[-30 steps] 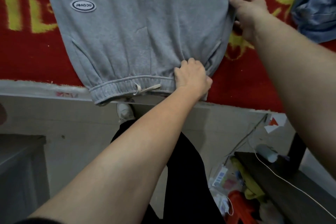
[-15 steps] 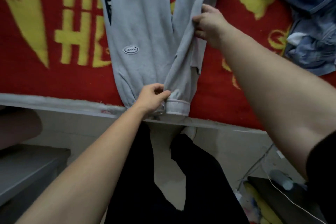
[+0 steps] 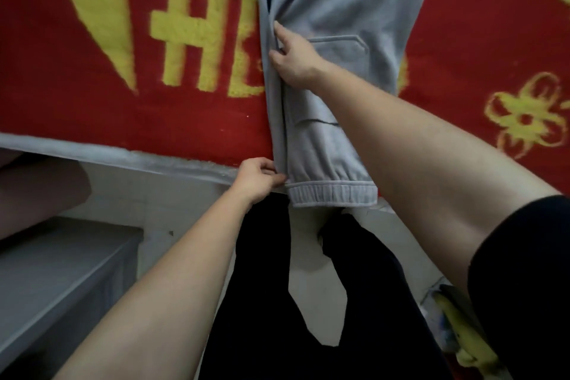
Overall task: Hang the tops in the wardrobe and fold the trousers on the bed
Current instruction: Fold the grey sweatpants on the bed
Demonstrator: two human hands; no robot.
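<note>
Grey sweatpants lie on the bed's red and yellow blanket, folded lengthwise so one half lies over the other. Their ribbed waistband hangs slightly over the bed's near edge. My left hand pinches the folded left edge at the waistband corner. My right hand rests higher up on the same left edge, fingers pressing and nipping the fabric near a back pocket. The legs run off the top of the view.
The bed's pale edge runs across the middle. Below it are a grey unit at left, my dark trouser legs, a pale floor, and yellow clutter at lower right.
The right half of the sweatpants has been folded over onto the left half. My right hand moved left with the fabric to the stacked edge. My left hand stayed at the waistband.
</note>
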